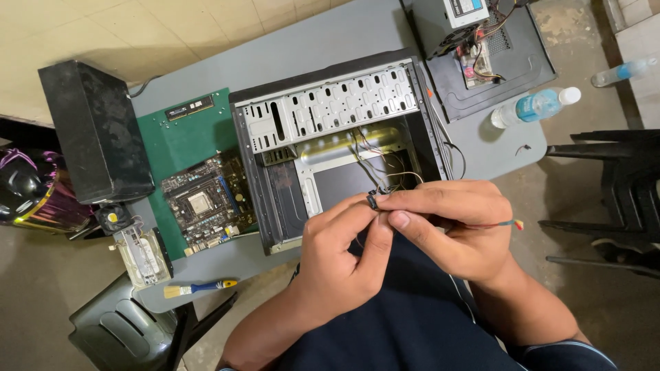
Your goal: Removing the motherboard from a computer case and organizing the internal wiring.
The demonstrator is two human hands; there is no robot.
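Connector (372, 200), small & black, sat pinched between left hand (340, 257) and right hand (450, 227) fingertips, over the table's (330, 34) near edge, just in front of the open PC case (337, 148). Thin wires (385, 165) ran back inside. Risk: a hard tug could've snapped them or bent pins.
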